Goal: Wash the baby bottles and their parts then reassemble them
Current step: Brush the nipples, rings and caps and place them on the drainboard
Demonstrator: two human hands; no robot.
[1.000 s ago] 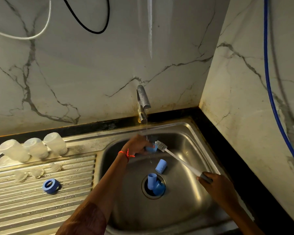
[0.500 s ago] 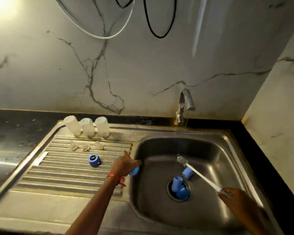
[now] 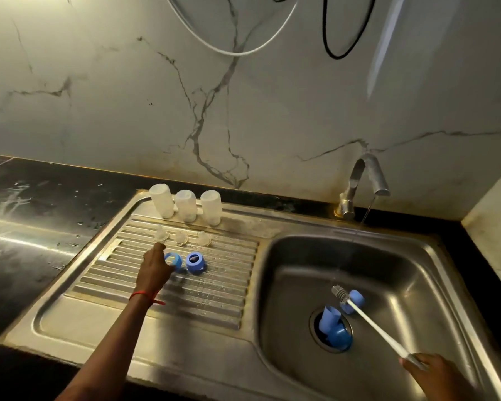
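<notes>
My left hand (image 3: 154, 270) reaches over the ribbed drainboard (image 3: 171, 302) and grips a blue bottle ring (image 3: 174, 261), right beside a second blue ring (image 3: 195, 262) lying there. Three clear bottles (image 3: 186, 208) stand upside down at the drainboard's back, with three clear nipples (image 3: 181, 238) in front of them. My right hand (image 3: 437, 374) holds a white bottle brush (image 3: 373, 325) by its handle, bristle end low in the sink basin (image 3: 301, 273). Blue caps lie in the basin: two at the drain (image 3: 334, 328), one (image 3: 355, 299) by the bristles.
The tap (image 3: 365, 180) at the back of the sink runs a thin stream of water. Black countertop (image 3: 26, 215) lies to the left. A marble wall rises behind, with another wall close on the right. Cables hang above.
My left hand carried the blue ring from under the tap out of the basin, leftward to the drainboard beside the other ring. The brush stayed over the basin. The view turned left.
</notes>
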